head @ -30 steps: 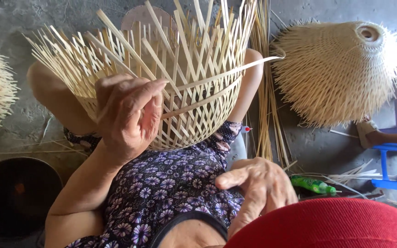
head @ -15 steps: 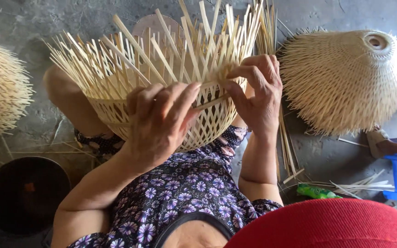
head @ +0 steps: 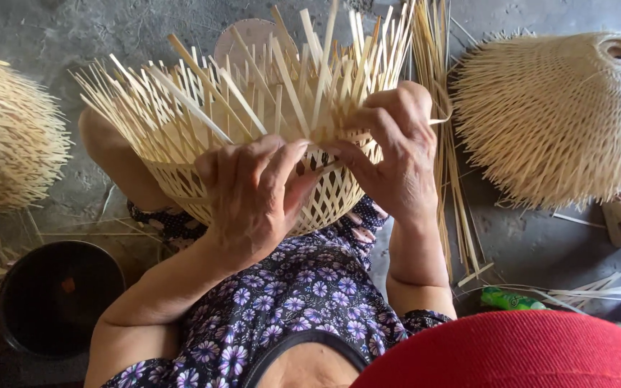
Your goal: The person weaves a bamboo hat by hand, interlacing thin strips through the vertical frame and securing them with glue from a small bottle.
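A half-woven bamboo basket [head: 181, 179] rests on my knees, its loose pale strips fanning upward. My left hand [head: 249, 194] presses on the woven rim at the front, fingers spread over the strips. My right hand [head: 393, 154] grips the rim on the right side, its fingers pinching a thin bamboo strip [head: 440, 118] that curls out to the right. Both hands touch the basket close together.
A finished conical bamboo weave [head: 562, 115] lies at the right, another [head: 5, 136] at the left. A bundle of bamboo strips [head: 451, 187] lies on the concrete floor. A black bowl [head: 55, 298] sits lower left, a green object [head: 512, 299] lower right, a red brim [head: 512, 352] at the bottom.
My right hand rose from my lap to the basket rim and took hold of a strip. My left hand shifted right along the rim. The basket turned slightly.
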